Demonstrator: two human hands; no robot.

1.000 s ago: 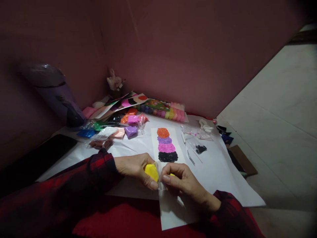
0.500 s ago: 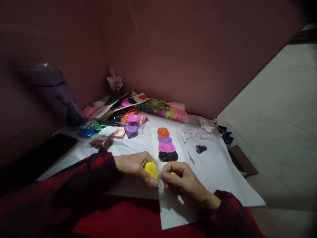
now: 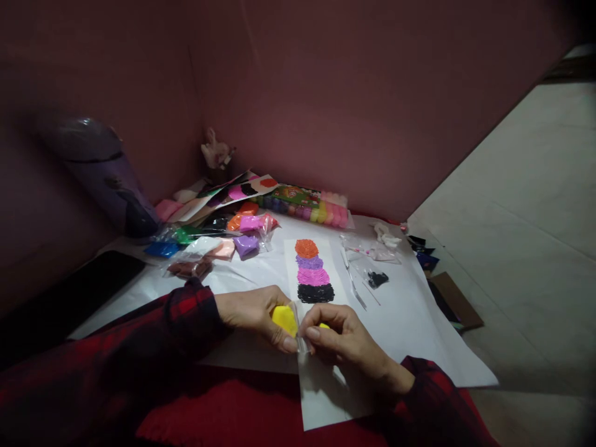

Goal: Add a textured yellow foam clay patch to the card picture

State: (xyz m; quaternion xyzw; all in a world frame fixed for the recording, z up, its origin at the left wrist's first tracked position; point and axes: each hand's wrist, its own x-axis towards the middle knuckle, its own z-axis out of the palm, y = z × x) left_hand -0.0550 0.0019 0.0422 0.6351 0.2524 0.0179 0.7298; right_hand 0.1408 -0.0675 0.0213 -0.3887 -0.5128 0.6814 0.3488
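My left hand [image 3: 261, 315] is closed round a small clear bag of yellow modelling clay [image 3: 284, 320]. At the bag's mouth, the fingers of my right hand [image 3: 344, 338] pinch the plastic edge, and a bit of yellow clay [image 3: 325, 325] shows among them. Both hands are over the lower part of a white paper strip [image 3: 326, 397]. Higher on that strip, clay patches run downward: an orange round [image 3: 306, 248], a purple band [image 3: 310, 263], a pink band [image 3: 313, 276] and a black band [image 3: 316, 293].
Bagged clay in several colours, including a purple packet [image 3: 246, 246], lies at the left. Behind stands a clay pack [image 3: 307, 205]. A fork-ended metal tool [image 3: 356, 282] and a bag of black clay [image 3: 378, 279] are at the right. A dark phone-like slab [image 3: 102, 279] lies far left.
Hardly anything differs. Both hands keep their places at the bag's mouth, with only a slight shift in the right hand's fingers.
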